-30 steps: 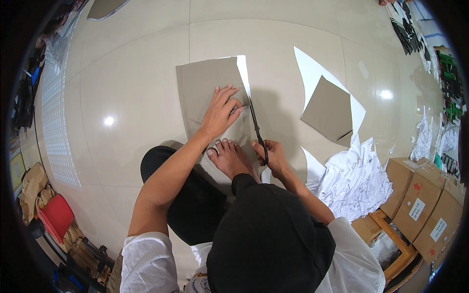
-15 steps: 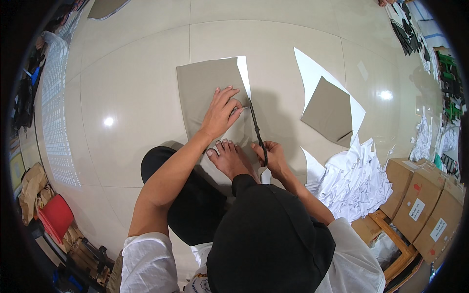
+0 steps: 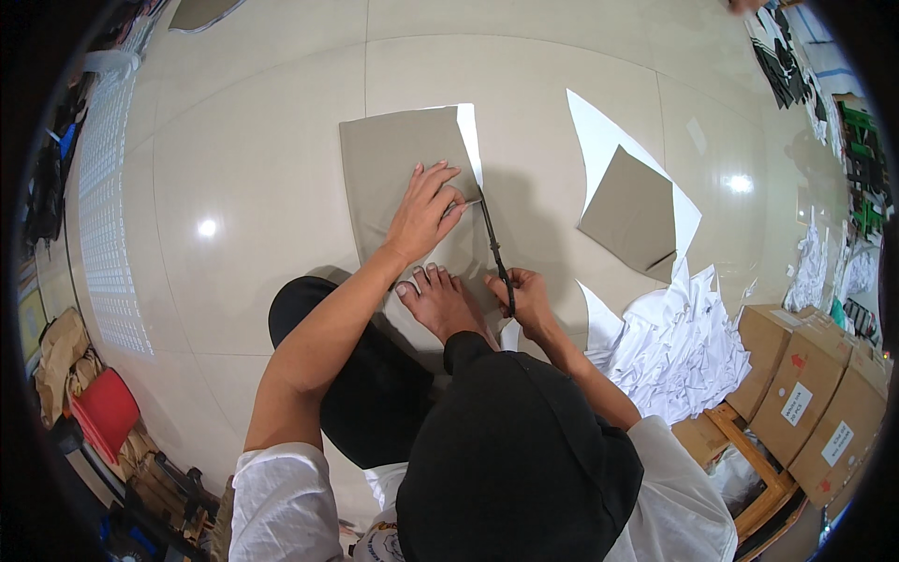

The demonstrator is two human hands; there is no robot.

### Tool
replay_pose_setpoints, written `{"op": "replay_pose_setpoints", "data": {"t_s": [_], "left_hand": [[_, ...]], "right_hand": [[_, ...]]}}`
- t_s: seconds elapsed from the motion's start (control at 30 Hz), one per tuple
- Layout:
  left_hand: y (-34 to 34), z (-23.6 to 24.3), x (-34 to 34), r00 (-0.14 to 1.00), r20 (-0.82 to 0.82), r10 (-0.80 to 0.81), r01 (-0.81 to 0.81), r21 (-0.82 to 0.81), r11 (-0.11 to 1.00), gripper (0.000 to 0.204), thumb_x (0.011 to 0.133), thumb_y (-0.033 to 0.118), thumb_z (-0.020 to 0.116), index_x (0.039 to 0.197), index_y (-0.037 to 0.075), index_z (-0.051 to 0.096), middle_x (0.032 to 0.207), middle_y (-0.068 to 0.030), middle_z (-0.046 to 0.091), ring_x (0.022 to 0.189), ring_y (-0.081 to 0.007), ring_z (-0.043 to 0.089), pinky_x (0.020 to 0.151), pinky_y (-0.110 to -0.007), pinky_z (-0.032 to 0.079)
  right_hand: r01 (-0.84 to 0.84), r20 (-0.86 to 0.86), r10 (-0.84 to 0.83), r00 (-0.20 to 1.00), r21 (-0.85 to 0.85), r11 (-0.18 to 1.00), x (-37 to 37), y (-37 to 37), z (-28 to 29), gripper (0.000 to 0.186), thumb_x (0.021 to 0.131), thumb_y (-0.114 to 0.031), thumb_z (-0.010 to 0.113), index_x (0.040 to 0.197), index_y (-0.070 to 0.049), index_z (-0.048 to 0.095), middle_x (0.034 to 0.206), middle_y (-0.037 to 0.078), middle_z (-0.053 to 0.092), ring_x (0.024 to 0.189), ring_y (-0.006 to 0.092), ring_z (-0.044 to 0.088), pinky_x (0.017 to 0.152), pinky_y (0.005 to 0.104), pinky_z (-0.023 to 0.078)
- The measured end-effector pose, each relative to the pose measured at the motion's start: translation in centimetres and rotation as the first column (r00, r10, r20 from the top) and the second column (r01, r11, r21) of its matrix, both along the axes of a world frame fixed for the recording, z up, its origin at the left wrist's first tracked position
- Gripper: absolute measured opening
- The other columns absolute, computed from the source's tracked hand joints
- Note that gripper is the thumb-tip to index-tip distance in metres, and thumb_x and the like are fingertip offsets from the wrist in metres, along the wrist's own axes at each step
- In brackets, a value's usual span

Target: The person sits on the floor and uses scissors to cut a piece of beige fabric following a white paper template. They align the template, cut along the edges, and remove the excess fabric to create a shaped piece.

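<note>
Grey-brown and thin, the large four-sided sheet (image 3: 398,169) lies flat at the centre of the frame, with a tapering white layer (image 3: 468,136) showing along its upper right edge. Your left hand (image 3: 423,215) rests on it with the fingers loosely fanned. The thumb sits beside a small raised bit of edge; whether it pinches that edge, you cannot tell from this view. Your right hand (image 3: 526,302) grips the handles of the long, dark metal scissors (image 3: 493,245), whose tips point up the frame and meet the sheet's right edge. Your bare foot (image 3: 435,298) rests over the sheet's lower part and probably steadies it.

You appear to be trimming that edge. For a clean line, slide the lower blade under both layers, hold them taut with your left hand, and favour long, even strokes over short snips. Mind that thumb, just beside the tips. Layers like these may creep apart, so check their alignment often. Leave the heaped white scraps (image 3: 670,342), lower right, well apart from the blades.
</note>
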State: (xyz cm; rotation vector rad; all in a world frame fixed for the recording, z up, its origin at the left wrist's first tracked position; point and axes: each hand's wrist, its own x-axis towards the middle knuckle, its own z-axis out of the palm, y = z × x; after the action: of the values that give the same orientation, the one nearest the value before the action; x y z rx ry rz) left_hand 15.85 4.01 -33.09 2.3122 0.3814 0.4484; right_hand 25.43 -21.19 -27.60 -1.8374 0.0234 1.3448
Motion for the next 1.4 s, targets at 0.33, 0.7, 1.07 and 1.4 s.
{"op": "replay_pose_setpoints", "data": {"t_s": [0.33,0.7,1.07,1.4], "left_hand": [[0.1,0.1,0.0,1.000,0.006,-0.012,0.012,-0.008,1.000,0.016,0.101,0.017,0.078,0.109,0.008,0.067,0.153,-0.0149,0.061,0.154,-0.0414,0.050,0.131,-0.070,0.030],[0.1,0.8,-0.1,1.000,0.012,-0.023,0.023,-0.028,0.999,0.014,0.102,0.016,0.077,0.107,0.008,0.067,0.153,-0.0154,0.062,0.155,-0.0417,0.050,0.132,-0.068,0.030],[0.1,0.8,-0.1,1.000,0.012,-0.024,0.024,-0.044,0.999,0.014,0.102,0.015,0.077,0.108,0.008,0.067,0.154,-0.0157,0.061,0.155,-0.0422,0.049,0.132,-0.068,0.029],[0.1,0.8,-0.2,1.000,0.012,-0.015,0.015,-0.044,0.999,0.014,0.101,0.015,0.077,0.109,0.008,0.068,0.155,-0.0150,0.061,0.155,-0.0420,0.049,0.132,-0.068,0.030]], "right_hand": [[0.016,-0.043,-0.015,0.999,0.022,1.000,1.0,1.4,-0.3,0.041,0.092,-0.039,0.088,0.087,-0.004,0.068,0.065,0.000,0.061,0.052,0.0101,0.055,0.049,0.0278,0.040],[0.020,-0.042,-0.018,0.999,0.032,0.999,1.7,2.5,-0.6,0.042,0.092,-0.040,0.089,0.087,-0.002,0.070,0.065,0.001,0.062,0.052,0.0092,0.056,0.048,0.0270,0.040],[0.021,-0.035,-0.020,0.999,0.021,1.000,1.7,2.4,-0.4,0.040,0.091,-0.037,0.090,0.086,-0.002,0.071,0.064,0.001,0.063,0.051,0.0094,0.055,0.047,0.0276,0.041],[0.006,-0.024,-0.006,1.000,0.033,0.999,1.7,2.1,-0.6,0.037,0.092,-0.032,0.089,0.082,-0.004,0.067,0.062,0.001,0.061,0.050,0.0099,0.055,0.047,0.0281,0.040]]}}
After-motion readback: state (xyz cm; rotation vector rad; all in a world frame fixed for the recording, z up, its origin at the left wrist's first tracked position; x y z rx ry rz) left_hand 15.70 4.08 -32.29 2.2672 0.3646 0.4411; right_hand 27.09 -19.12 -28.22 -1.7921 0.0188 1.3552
